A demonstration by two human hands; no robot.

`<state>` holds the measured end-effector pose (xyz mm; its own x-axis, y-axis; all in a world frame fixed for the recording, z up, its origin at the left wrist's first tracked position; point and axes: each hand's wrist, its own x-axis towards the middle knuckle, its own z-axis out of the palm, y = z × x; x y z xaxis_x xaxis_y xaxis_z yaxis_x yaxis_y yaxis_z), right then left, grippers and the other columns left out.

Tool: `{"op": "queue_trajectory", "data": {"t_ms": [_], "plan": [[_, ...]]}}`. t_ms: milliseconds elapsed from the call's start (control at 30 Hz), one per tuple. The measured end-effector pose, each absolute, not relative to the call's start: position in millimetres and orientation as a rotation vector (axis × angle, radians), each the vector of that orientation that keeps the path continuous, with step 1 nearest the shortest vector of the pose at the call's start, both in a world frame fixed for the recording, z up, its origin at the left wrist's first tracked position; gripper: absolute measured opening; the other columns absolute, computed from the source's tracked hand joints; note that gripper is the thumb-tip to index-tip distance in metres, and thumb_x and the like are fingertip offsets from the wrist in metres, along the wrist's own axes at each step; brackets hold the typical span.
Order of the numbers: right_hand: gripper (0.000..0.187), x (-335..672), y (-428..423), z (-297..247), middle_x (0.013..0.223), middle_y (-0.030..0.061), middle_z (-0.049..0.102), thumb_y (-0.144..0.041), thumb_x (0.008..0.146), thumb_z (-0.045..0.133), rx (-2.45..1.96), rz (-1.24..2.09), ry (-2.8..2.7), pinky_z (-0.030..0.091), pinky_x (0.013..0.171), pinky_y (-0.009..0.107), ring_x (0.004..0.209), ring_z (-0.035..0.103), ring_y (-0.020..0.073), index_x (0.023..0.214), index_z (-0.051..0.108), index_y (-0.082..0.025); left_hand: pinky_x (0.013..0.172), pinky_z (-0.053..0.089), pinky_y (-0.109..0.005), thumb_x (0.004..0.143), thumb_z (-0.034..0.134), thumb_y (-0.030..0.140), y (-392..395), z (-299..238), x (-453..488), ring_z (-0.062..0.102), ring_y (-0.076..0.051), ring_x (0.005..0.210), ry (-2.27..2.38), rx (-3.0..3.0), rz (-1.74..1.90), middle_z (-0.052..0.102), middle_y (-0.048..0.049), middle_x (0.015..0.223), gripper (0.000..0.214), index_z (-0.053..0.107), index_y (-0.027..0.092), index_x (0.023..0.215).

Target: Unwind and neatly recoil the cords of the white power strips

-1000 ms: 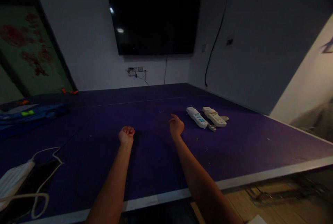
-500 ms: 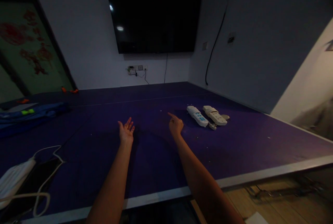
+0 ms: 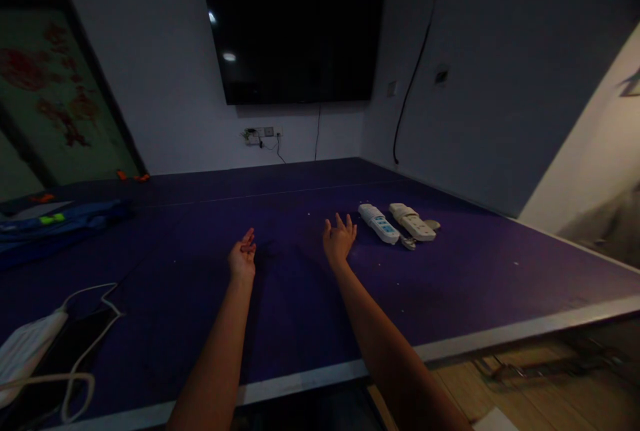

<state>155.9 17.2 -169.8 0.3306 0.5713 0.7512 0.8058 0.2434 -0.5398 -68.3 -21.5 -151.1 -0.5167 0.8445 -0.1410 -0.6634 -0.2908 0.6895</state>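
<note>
My left hand (image 3: 243,257) hovers over the purple tabletop (image 3: 295,297), palm turned up. Some of its fingers curl inward while others point forward, and nothing shows in it. To its right, my right hand (image 3: 340,239) is open and empty, with fingers spread and pointing away from me. Nearest to that hand lies a white power strip (image 3: 380,223) with blue socket faces and its cord wound around one end. A cream power strip (image 3: 413,222), also wrapped in its cord, lies just beyond it to the right. Neither hand touches them.
At the near left are another white power strip (image 3: 31,339), a dark flat object (image 3: 75,344) and a looping white cable (image 3: 107,301). Folded blue cloth (image 3: 85,217) lies farther back. A television (image 3: 295,41) hangs on the wall above sockets (image 3: 263,132). The table's pale edge (image 3: 300,377) runs in front.
My right hand has gone from a pointing index finger to spread fingers. My left hand's spread fingers have partly curled in. The power strips have stayed put.
</note>
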Motion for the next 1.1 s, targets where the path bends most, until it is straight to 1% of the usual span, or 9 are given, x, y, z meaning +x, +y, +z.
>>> {"op": "queue_trajectory", "data": {"t_ms": [67, 200, 400, 533, 667, 733, 833, 967, 1100], "plan": [[0.044, 155.0, 16.9, -170.7, 0.118, 0.0129, 0.062, -0.026, 0.088, 0.036, -1.445, -0.254, -1.354, 0.02, 0.105, 0.053, 0.131, 0.031, 0.0285, 0.061, 0.069, -0.015, 0.056, 0.046, -0.014, 0.063, 0.044, 0.005, -19.0, -153.3, -70.4, 0.059, -0.011, 0.083, 0.898, 0.282, 1.958, 0.068, -0.0091, 0.101, 0.024, 0.04, 0.016, 0.042], [0.036, 156.2, 16.5, -171.2, 0.118, 0.0125, 0.062, -0.018, 0.081, 0.04, -1.446, -0.262, -1.377, 0.018, 0.107, 0.051, 0.132, 0.029, 0.0278, 0.061, 0.069, -0.014, 0.059, 0.048, -0.014, 0.06, 0.044, 0.001, -14.1, -157.3, -76.1, 0.06, -0.009, 0.075, 0.927, 0.226, 1.982, 0.068, -0.0096, 0.093, 0.018, 0.047, 0.015, 0.049], [0.03, 161.2, 17.7, -171.9, 0.12, 0.0124, 0.061, -0.017, 0.077, 0.043, -1.394, -0.242, -1.434, 0.012, 0.109, 0.053, 0.135, 0.023, 0.0271, 0.064, 0.071, -0.014, 0.067, 0.05, -0.014, 0.06, 0.04, -0.004, -12.1, -158.0, -79.1, 0.061, -0.008, 0.078, 0.9, 0.181, 2.01, 0.067, -0.0097, 0.09, 0.023, 0.042, 0.015, 0.045], [0.032, 161.2, 17.6, -171.9, 0.12, 0.0137, 0.061, -0.016, 0.079, 0.042, -1.4, -0.228, -1.445, 0.012, 0.109, 0.053, 0.136, 0.022, 0.0271, 0.067, 0.071, -0.013, 0.075, 0.051, -0.017, 0.07, 0.041, 0.002, -15.4, -154.9, -74.6, 0.061, -0.01, 0.089, 0.828, 0.228, 1.977, 0.067, -0.0103, 0.098, 0.029, 0.042, 0.015, 0.044], [0.041, 158.8, 17.1, -169.5, 0.12, 0.0132, 0.061, -0.02, 0.086, 0.034, -1.46, -0.197, -1.42, 0.013, 0.109, 0.053, 0.133, 0.028, 0.0277, 0.07, 0.072, -0.013, 0.085, 0.05, -0.026, 0.084, 0.038, 0.018, -18.8, -152.7, -70.1, 0.057, -0.016, 0.107, 0.768, 0.29, 1.911, 0.066, -0.0114, 0.108, 0.036, 0.054, 0.016, 0.051], [0.048, 156.8, 16.7, -167.9, 0.124, 0.0131, 0.058, -0.028, 0.091, 0.029, -1.475, -0.163, -1.448, 0.015, 0.108, 0.053, 0.132, 0.031, 0.0278, 0.077, 0.073, -0.013, 0.089, 0.048, -0.031, 0.088, 0.034, 0.031, -19.8, -153.0, -68.8, 0.053, -0.019, 0.114, 0.725, 0.34, 1.878, 0.064, -0.0119, 0.113, 0.042, 0.062, 0.015, 0.061], [0.055, 151.4, 14.7, -166.5, 0.136, 0.0133, 0.047, -0.039, 0.095, 0.021, -1.448, -0.105, -1.549, 0.02, 0.106, 0.052, 0.133, 0.031, 0.0268, 0.101, 0.069, -0.015, 0.095, 0.045, -0.036, 0.089, 0.03, 0.047, -20.1, -155.1, -66.5, 0.047, -0.022, 0.122, 0.638, 0.461, 1.805, 0.06, -0.0129, 0.121, 0.052, 0.068, 0.014, 0.077], [0.053, 139.3, 8.8, -166.8, 0.148, 0.0099, 0.029, -0.045, 0.095, 0.017, -1.353, -0.112, -1.737, 0.02, 0.106, 0.053, 0.138, 0.021, 0.025, 0.131, 0.048, -0.023, 0.098, 0.042, -0.037, 0.088, 0.028, 0.053, -17.7, -158.3, -59.3, 0.043, -0.024, 0.126, 0.6, 0.557, 1.673, 0.054, -0.0145, 0.128, 0.057, 0.069, 0.014, 0.091], [0.051, 128.4, 2.1, -168.9, 0.153, 0.0073, 0.014, -0.047, 0.094, 0.022, -1.269, -0.204, -1.929, 0.017, 0.107, 0.055, 0.14, 0.01, 0.0259, 0.141, 0.033, -0.028, 0.098, 0.041, -0.039, 0.087, 0.026, 0.057, -14.3, -159.9, -51.0, 0.042, -0.026, 0.127, 0.569, 0.608, 1.584, 0.052, -0.0156, 0.131, 0.06, 0.067, 0.015, 0.101]]}}
